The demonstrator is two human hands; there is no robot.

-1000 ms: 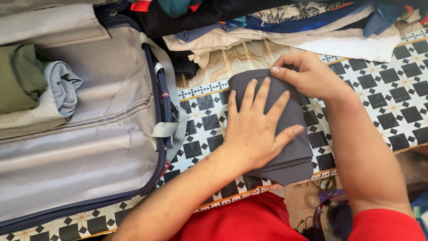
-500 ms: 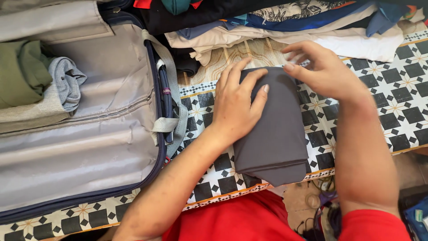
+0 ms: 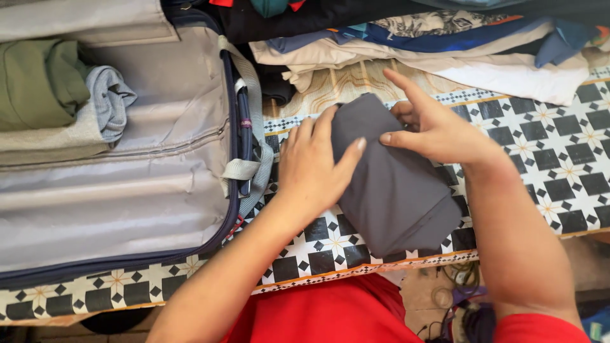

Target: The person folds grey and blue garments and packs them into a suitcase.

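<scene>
Left hand [image 3: 311, 168] and right hand [image 3: 432, 130] both clamp the grey cloth [image 3: 394, 190] between them; suitcase [image 3: 127, 209] lies left of the left hand

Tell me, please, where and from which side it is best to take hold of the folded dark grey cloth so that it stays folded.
Probably at the two long edges of the folded grey cloth, pinched from left and right. The left hand already cups the left edge and the right hand the far corner. The near end shows stacked layers, which would likely open if lifted there.
</scene>
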